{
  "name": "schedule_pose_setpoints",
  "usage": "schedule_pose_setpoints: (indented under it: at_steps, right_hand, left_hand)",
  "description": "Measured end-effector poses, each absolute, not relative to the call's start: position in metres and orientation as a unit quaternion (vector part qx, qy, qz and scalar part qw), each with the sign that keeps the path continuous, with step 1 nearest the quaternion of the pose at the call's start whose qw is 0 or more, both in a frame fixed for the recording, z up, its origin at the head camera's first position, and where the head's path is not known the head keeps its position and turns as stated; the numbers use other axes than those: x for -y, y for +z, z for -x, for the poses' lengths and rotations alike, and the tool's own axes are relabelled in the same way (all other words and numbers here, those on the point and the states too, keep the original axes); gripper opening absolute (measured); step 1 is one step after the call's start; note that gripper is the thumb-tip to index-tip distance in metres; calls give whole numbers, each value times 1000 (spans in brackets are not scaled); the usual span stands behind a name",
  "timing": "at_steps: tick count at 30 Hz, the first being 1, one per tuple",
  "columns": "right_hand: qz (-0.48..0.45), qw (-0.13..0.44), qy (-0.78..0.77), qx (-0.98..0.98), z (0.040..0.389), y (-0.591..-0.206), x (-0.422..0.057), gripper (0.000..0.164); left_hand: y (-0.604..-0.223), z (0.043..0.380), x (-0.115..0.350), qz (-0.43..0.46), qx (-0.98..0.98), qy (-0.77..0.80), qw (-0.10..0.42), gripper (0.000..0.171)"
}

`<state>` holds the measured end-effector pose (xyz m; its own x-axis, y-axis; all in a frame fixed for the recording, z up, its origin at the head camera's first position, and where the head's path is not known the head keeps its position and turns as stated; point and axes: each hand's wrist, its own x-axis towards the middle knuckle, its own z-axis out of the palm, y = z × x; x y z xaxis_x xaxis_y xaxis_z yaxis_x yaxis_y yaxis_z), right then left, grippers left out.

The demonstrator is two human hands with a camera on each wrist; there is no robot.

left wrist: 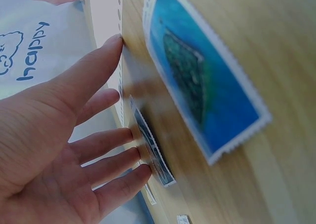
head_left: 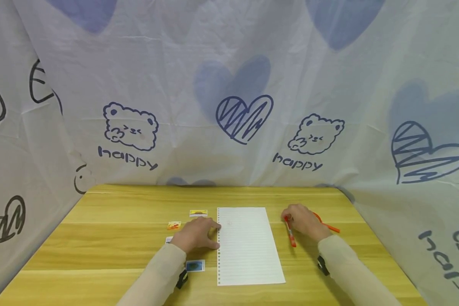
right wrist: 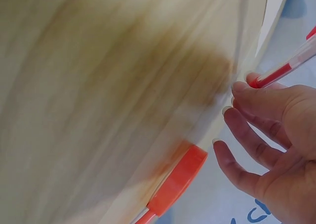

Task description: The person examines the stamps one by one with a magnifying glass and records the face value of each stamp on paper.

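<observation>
A sheet of lined paper (head_left: 248,250) with a punched left edge lies on the wooden table. My left hand (head_left: 196,234) is at that edge, thumb and index fingertip touching it or just beside it, fingers loosely extended. In the left wrist view, a blue postage stamp with a green island (left wrist: 197,80) lies near the thumb, and a dark stamp (left wrist: 153,150) is by the other fingertips. Right of the paper, my right hand (head_left: 302,219) pinches a red pen (right wrist: 281,73) between thumb and index finger, its other fingers loosely bent.
Beside the right hand lies an orange round-rimmed tool with a handle (head_left: 332,228), resembling a magnifying glass. A yellow stamp (head_left: 198,213) and a red-and-yellow stamp (head_left: 174,225) lie beyond the left hand. A printed white cloth (head_left: 183,148) hangs behind the table (head_left: 111,238).
</observation>
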<state>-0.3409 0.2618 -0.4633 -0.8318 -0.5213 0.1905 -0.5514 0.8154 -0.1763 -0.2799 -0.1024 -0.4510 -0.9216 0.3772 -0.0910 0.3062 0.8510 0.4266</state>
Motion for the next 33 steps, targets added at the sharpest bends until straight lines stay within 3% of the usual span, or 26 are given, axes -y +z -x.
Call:
schedule_pose_setpoints:
  at_steps: [33]
  right_hand:
    - [-294, 78, 65, 950, 341, -463, -259, 30]
  left_hand:
    - [-450, 280, 102, -183, -959, 202, 80, 58]
